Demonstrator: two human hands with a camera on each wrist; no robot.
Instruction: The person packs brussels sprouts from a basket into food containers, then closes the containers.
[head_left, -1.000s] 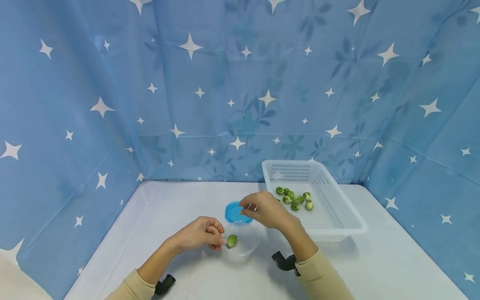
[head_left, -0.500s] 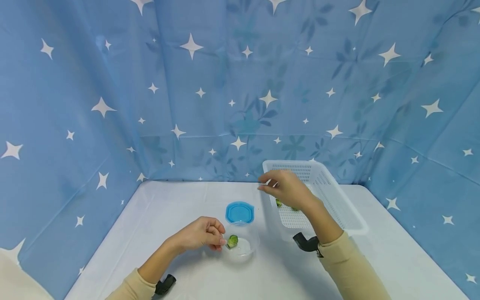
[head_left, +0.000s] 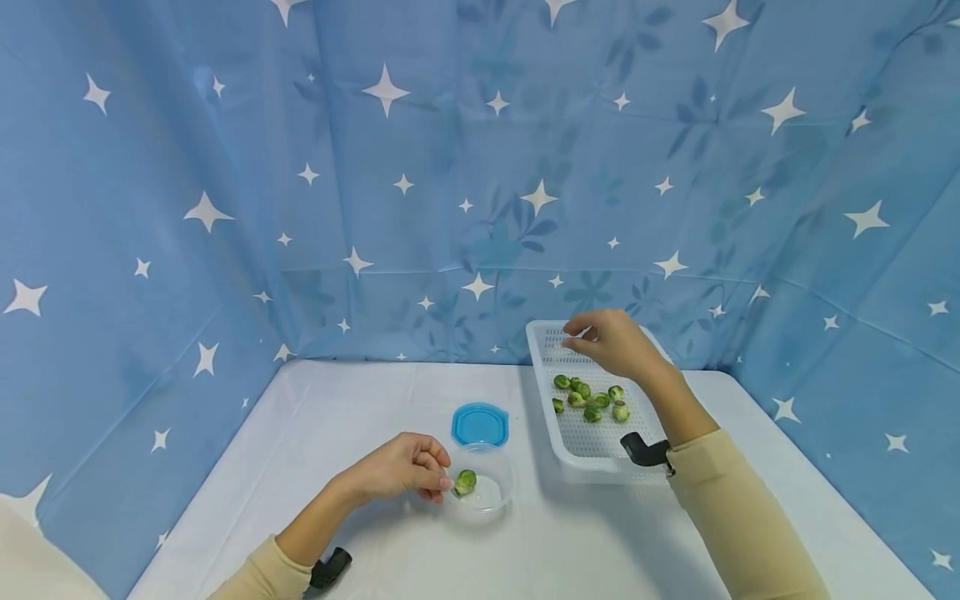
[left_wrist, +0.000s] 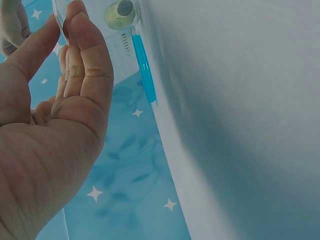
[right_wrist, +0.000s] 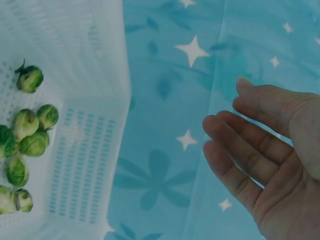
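My left hand [head_left: 405, 468] pinches the near left rim of a small clear plastic bowl [head_left: 498, 483] between thumb and fingers. In the left wrist view, those fingertips [left_wrist: 76, 12] lie right at the bowl's rim. One Brussels sprout [head_left: 465, 482] sits inside the bowl. Above the far part of a white perforated basket [head_left: 561, 433] hovers my right hand [head_left: 615, 343], its fingers relaxed and holding nothing. Several Brussels sprouts [head_left: 592, 413] lie on the basket floor, nearer to me than that hand; the right wrist view shows the sprouts [right_wrist: 32, 144] well apart from the fingers.
A blue lid [head_left: 480, 425] lies flat just behind the bowl on the white-covered table [head_left: 360, 400]. The basket's high walls stand to the right of both. A blue star-patterned curtain [head_left: 420, 225] closes off the back and sides.
My right hand has moved from above the bowl and lid to the right and back, over the basket. The left hand, bowl and sprout in it stay where they were.
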